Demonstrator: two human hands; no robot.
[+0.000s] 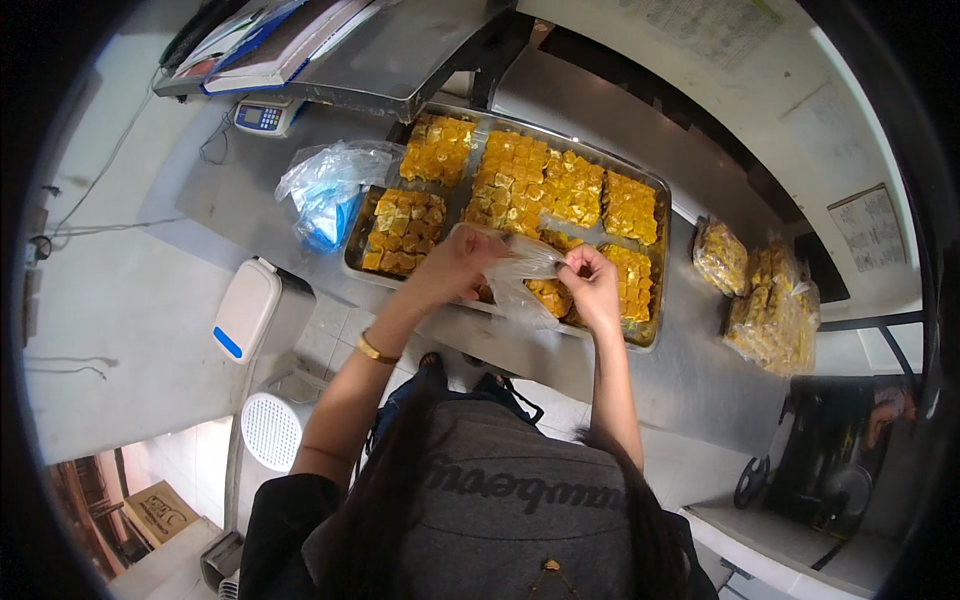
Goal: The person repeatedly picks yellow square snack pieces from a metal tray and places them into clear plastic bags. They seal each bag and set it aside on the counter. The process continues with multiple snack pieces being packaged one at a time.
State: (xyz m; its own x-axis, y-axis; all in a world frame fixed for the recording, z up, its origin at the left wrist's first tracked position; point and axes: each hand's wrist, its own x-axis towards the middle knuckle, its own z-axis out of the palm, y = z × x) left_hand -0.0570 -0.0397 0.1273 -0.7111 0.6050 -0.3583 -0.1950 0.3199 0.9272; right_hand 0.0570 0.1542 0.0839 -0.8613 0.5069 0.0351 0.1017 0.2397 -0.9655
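Between my two hands a clear plastic bag [522, 290] is stretched out over the near edge of a large metal tray [662, 200]. My left hand [462, 262], slightly blurred, grips one side of the bag's top. The other side is pinched between the thumb and fingers of my right hand [592, 284]. Blocks of small yellow-brown dumplings [510, 170] sit in rows in the tray, some of them behind the bag and my hands. Another block of dumplings [403, 228] lies at the tray's left end.
Left of the tray lies a clear bag with blue contents [335, 200], near a digital scale [268, 116]. Filled bags of dumplings [768, 310] stand at the right on the steel table [690, 370]. A shelf with binders [285, 50] overhangs the far left. A lidded bin [262, 305] stands below.
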